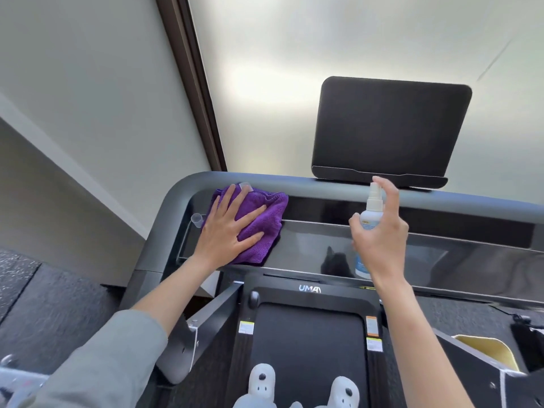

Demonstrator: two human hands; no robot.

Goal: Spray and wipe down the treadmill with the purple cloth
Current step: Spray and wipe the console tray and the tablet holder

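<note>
A folded purple cloth (266, 214) lies on the left end of the treadmill's glossy black console (441, 254). My left hand (228, 231) presses flat on the cloth with its fingers spread. My right hand (382, 231) grips a small white spray bottle (371, 213) upright above the middle of the console, with the forefinger on top of the nozzle. The bottle's lower part shows below the hand. The dark tablet-like screen (388, 128) stands on the grey handrail (323, 187) behind the bottle. The black running belt (309, 348) is below.
A small clear cap (196, 220) lies on the console just left of my left hand. My two light slippers (297, 387) stand on the belt. A wall and dark window frame rise at the left; a yellowish pad (485, 348) lies at the lower right.
</note>
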